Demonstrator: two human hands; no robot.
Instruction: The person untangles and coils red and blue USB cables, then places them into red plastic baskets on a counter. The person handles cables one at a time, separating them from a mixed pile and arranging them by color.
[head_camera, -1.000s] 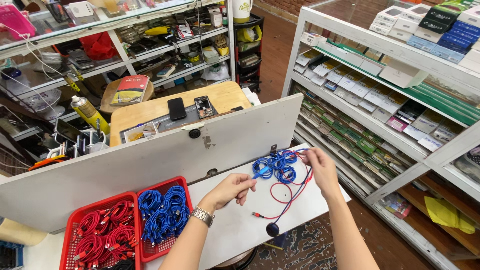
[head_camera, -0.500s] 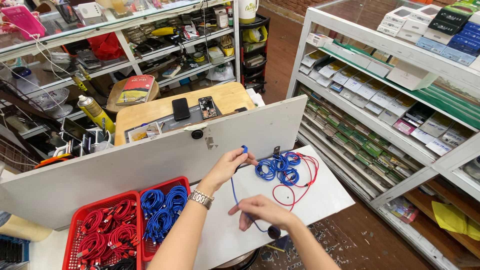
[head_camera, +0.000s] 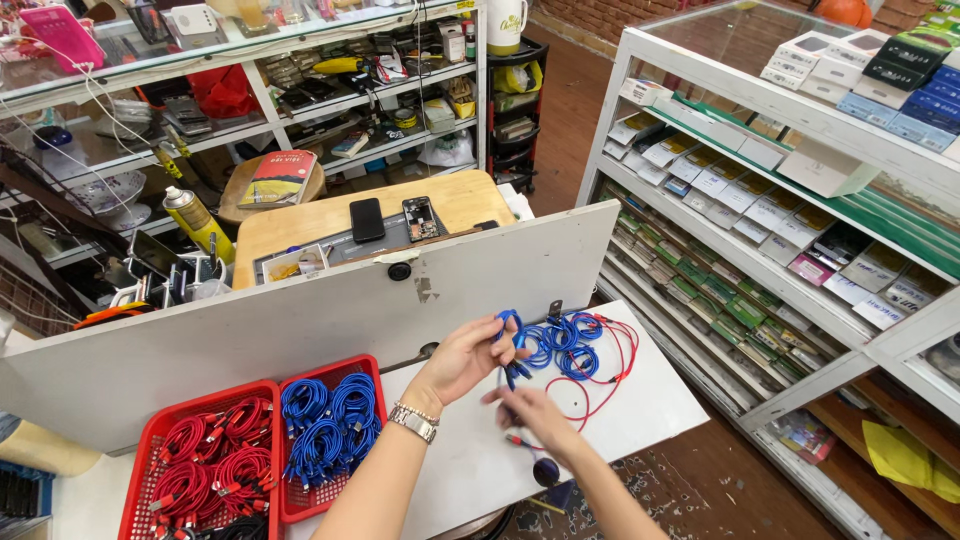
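Where hands (head_camera: 500, 385) meet, blue cable (head_camera: 509, 345).

Two phones lie face up on the wooden table (head_camera: 300, 225): a black phone (head_camera: 367, 219) with a dark screen near its middle, and just right of it a second phone (head_camera: 421, 217) with a busier, patterned face. Left of the table, a yellow spray can (head_camera: 197, 222) stands with a dark label band. Behind the table's left end, a red and yellow flat package (head_camera: 279, 176) leans on a round stool. Far right of the table, the white shelving carries rows of small flat boxes: white boxes (head_camera: 800, 48) on top, black boxes (head_camera: 892, 70) and blue boxes (head_camera: 905, 115) beside them, green packages (head_camera: 745, 310) lower down.
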